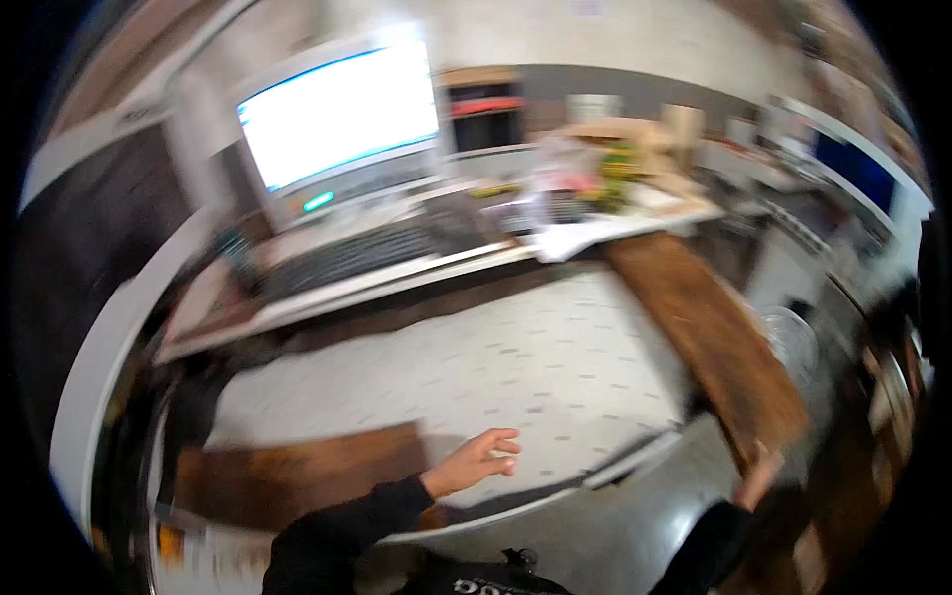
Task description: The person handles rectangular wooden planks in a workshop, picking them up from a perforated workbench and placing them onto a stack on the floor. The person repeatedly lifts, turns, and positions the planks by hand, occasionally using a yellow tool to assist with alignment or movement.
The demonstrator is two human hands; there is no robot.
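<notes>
My left hand (474, 464) hovers over the near part of a white sheet with small dark dashes (496, 367). Its fingers are apart and bent a little, and nothing is in them. At the near end of a long brown board (709, 337) on the right is my right hand (758, 480). Motion blur smears its fingers, so I cannot tell whether they grip the board or only touch it. A second brown board (297, 474) lies at the near left of the sheet, beside my left forearm.
Behind the sheet, a raised shelf holds a lit monitor (342, 114), a black keyboard (347, 260) and blurred clutter with papers (585, 230). A white partition (104, 362) curves along the left. Past the right board, another screen (855, 171) and a clear round object (790, 337) show.
</notes>
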